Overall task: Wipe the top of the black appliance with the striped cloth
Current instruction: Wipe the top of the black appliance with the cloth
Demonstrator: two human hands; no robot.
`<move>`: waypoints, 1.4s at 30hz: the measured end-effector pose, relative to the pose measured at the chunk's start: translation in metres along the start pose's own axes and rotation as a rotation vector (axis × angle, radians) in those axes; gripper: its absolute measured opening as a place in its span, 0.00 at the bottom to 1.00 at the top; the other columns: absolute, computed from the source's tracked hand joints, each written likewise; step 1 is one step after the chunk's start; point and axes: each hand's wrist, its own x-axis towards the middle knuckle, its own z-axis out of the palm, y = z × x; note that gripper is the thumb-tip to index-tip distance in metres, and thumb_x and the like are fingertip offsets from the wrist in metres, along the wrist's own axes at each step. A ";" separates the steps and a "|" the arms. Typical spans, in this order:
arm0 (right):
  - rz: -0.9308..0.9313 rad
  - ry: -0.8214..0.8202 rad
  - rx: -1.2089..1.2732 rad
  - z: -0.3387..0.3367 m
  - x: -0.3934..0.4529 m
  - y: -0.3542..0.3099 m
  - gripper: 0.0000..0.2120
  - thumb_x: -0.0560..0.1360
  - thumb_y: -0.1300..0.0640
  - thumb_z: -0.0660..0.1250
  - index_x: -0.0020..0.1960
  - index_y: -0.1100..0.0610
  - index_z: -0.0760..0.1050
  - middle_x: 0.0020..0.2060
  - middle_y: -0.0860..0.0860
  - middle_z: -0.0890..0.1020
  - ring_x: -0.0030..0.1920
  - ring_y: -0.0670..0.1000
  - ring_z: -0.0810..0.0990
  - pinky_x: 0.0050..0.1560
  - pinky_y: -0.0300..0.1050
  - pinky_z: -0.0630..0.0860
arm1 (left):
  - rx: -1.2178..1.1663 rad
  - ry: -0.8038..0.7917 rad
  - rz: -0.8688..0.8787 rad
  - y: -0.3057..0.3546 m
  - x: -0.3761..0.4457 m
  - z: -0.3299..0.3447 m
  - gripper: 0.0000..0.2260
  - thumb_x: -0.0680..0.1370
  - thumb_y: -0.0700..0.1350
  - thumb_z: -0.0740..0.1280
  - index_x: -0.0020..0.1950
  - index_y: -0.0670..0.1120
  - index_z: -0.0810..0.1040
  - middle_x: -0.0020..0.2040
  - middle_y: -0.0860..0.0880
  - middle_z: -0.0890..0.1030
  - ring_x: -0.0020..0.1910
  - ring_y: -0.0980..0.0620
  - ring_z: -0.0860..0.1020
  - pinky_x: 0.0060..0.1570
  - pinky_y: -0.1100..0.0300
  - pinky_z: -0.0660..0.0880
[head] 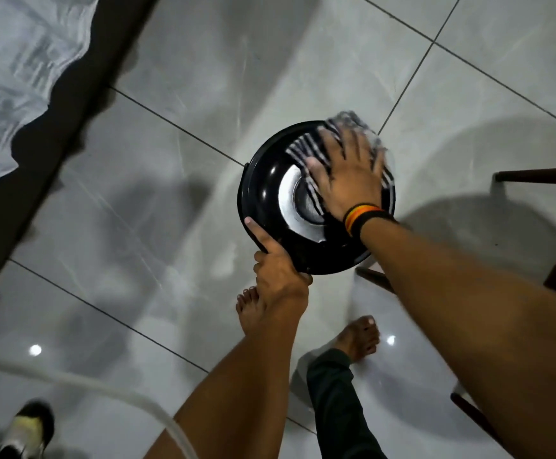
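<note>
Pressing flat on the striped cloth (306,150), the right hand (346,173) lies palm-down with its fingers spread wide, pinning the fabric against the top of the black appliance (270,193). No brand, label or writing can be read anywhere on the appliance. Its round, glossy black top carries a silver ring (288,200) around a darker central hub, and the cloth covers the far right part of that top, with a blurred bunch of fabric spilling past the far rim. What the appliance holds inside cannot be seen. A black band with orange and yellow stripes (361,218) sits on the right wrist. The left hand (276,266) is clamped on the near left rim of the appliance, thumb lying along the top edge and fingers curled underneath. The appliance appears to be held up above the grey tiled floor (137,193) rather than resting on it, though the angle makes that hard to confirm. Two bare feet (359,336) stand on the tiles below.
</note>
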 end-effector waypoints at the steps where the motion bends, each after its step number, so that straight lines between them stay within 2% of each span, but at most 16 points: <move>1: 0.126 0.048 0.077 0.002 -0.016 0.005 0.29 0.81 0.36 0.48 0.80 0.43 0.54 0.82 0.50 0.55 0.81 0.57 0.52 0.78 0.68 0.45 | 0.001 0.001 0.014 0.002 -0.001 -0.002 0.69 0.68 0.42 0.82 0.79 0.53 0.23 0.62 0.37 0.76 0.60 0.38 0.80 0.60 0.42 0.80; 4: 0.453 0.121 0.265 0.014 -0.073 0.007 0.31 0.82 0.38 0.51 0.81 0.45 0.50 0.83 0.52 0.51 0.82 0.58 0.49 0.77 0.70 0.52 | -0.003 -0.012 0.030 0.001 0.001 -0.001 0.70 0.67 0.43 0.83 0.79 0.53 0.22 0.63 0.36 0.76 0.60 0.38 0.80 0.60 0.41 0.80; 6: 0.453 0.070 0.217 0.025 -0.108 -0.004 0.31 0.83 0.40 0.50 0.82 0.47 0.46 0.83 0.56 0.47 0.82 0.61 0.45 0.76 0.72 0.52 | 0.015 -0.005 0.043 0.000 0.000 0.000 0.70 0.68 0.44 0.83 0.79 0.53 0.21 0.62 0.36 0.76 0.59 0.37 0.80 0.59 0.42 0.80; 9: 0.156 -0.073 -0.019 0.042 -0.133 -0.023 0.29 0.84 0.43 0.47 0.82 0.46 0.42 0.82 0.55 0.43 0.81 0.62 0.40 0.77 0.72 0.43 | -0.030 0.014 0.029 -0.001 0.002 0.001 0.60 0.77 0.52 0.75 0.77 0.53 0.20 0.62 0.37 0.77 0.58 0.38 0.81 0.58 0.42 0.80; 11: -0.095 -0.109 -0.118 0.043 -0.117 -0.031 0.29 0.84 0.44 0.48 0.82 0.46 0.44 0.83 0.54 0.45 0.82 0.61 0.41 0.77 0.72 0.42 | -0.048 0.018 0.026 0.000 0.003 0.001 0.54 0.81 0.54 0.70 0.78 0.52 0.21 0.64 0.37 0.77 0.60 0.37 0.80 0.60 0.40 0.79; 14: -0.379 -0.170 -0.173 0.023 -0.059 -0.027 0.28 0.84 0.42 0.46 0.82 0.44 0.45 0.83 0.52 0.46 0.82 0.58 0.43 0.78 0.70 0.43 | -0.017 -0.031 0.027 0.001 0.002 -0.001 0.65 0.74 0.47 0.78 0.76 0.53 0.18 0.65 0.36 0.75 0.63 0.35 0.78 0.60 0.39 0.77; 16: -0.443 -0.193 -0.200 0.005 -0.017 -0.019 0.28 0.84 0.40 0.46 0.82 0.42 0.45 0.83 0.50 0.47 0.82 0.57 0.43 0.78 0.67 0.39 | -0.011 -0.026 0.032 -0.001 0.001 0.001 0.67 0.71 0.44 0.80 0.76 0.54 0.19 0.64 0.36 0.75 0.62 0.35 0.79 0.60 0.39 0.78; 18: -0.299 -0.168 -0.145 -0.009 0.013 -0.007 0.29 0.83 0.37 0.47 0.81 0.41 0.48 0.83 0.49 0.50 0.82 0.57 0.46 0.78 0.66 0.40 | -0.010 -0.005 0.050 -0.003 0.002 0.004 0.67 0.71 0.44 0.80 0.77 0.54 0.20 0.62 0.37 0.76 0.60 0.36 0.80 0.61 0.40 0.79; 22: 0.195 -0.058 0.176 -0.016 0.000 0.019 0.29 0.81 0.37 0.53 0.80 0.44 0.55 0.82 0.48 0.53 0.81 0.55 0.50 0.79 0.64 0.45 | -0.017 0.003 0.046 -0.002 0.003 0.005 0.68 0.69 0.46 0.82 0.78 0.54 0.21 0.63 0.37 0.76 0.60 0.37 0.80 0.62 0.40 0.79; 27: 0.519 0.022 0.339 -0.003 -0.080 0.006 0.32 0.81 0.41 0.56 0.81 0.46 0.50 0.82 0.51 0.51 0.81 0.59 0.50 0.77 0.67 0.54 | 0.005 0.009 0.021 0.003 -0.001 0.002 0.69 0.69 0.47 0.83 0.79 0.52 0.22 0.63 0.36 0.77 0.59 0.37 0.80 0.61 0.40 0.80; 30: 0.600 0.001 0.409 0.008 -0.102 -0.009 0.33 0.82 0.43 0.56 0.82 0.46 0.46 0.83 0.52 0.48 0.81 0.60 0.47 0.77 0.68 0.53 | -0.017 -0.017 -0.006 0.006 -0.007 -0.001 0.68 0.69 0.46 0.82 0.79 0.51 0.23 0.66 0.35 0.75 0.63 0.36 0.79 0.64 0.39 0.78; 34: 0.482 -0.024 0.363 0.008 -0.090 -0.002 0.33 0.82 0.43 0.55 0.82 0.46 0.44 0.83 0.53 0.44 0.82 0.59 0.42 0.78 0.70 0.45 | -0.106 -0.211 -0.104 0.012 -0.039 0.020 0.71 0.70 0.51 0.82 0.75 0.49 0.16 0.75 0.38 0.73 0.71 0.38 0.74 0.73 0.42 0.69; 36: 0.315 -0.070 0.275 0.004 -0.080 0.013 0.33 0.82 0.42 0.54 0.82 0.46 0.43 0.83 0.53 0.44 0.82 0.59 0.41 0.77 0.70 0.42 | -0.160 -0.366 -0.151 0.014 -0.058 0.039 0.74 0.68 0.53 0.83 0.72 0.47 0.13 0.77 0.40 0.72 0.74 0.39 0.73 0.75 0.44 0.69; 38: 0.124 -0.137 0.174 -0.002 -0.068 0.032 0.33 0.83 0.41 0.54 0.82 0.45 0.43 0.83 0.52 0.43 0.82 0.58 0.40 0.78 0.68 0.43 | -0.167 -0.429 -0.184 0.020 -0.080 0.046 0.71 0.70 0.55 0.81 0.74 0.43 0.15 0.79 0.41 0.68 0.76 0.38 0.70 0.75 0.46 0.69; 40: -0.004 -0.213 0.130 -0.010 -0.056 0.047 0.33 0.83 0.40 0.54 0.82 0.43 0.42 0.83 0.50 0.42 0.82 0.57 0.39 0.79 0.66 0.45 | -0.162 -0.316 -0.184 0.025 -0.093 0.034 0.66 0.73 0.57 0.78 0.78 0.40 0.22 0.80 0.39 0.65 0.77 0.36 0.66 0.76 0.44 0.66; 42: -0.048 -0.252 0.113 -0.015 -0.048 0.053 0.34 0.83 0.40 0.54 0.82 0.43 0.41 0.82 0.49 0.41 0.82 0.55 0.38 0.79 0.66 0.46 | -0.057 -0.091 -0.070 0.028 -0.085 0.003 0.61 0.73 0.55 0.77 0.82 0.39 0.29 0.82 0.34 0.56 0.81 0.33 0.56 0.79 0.40 0.57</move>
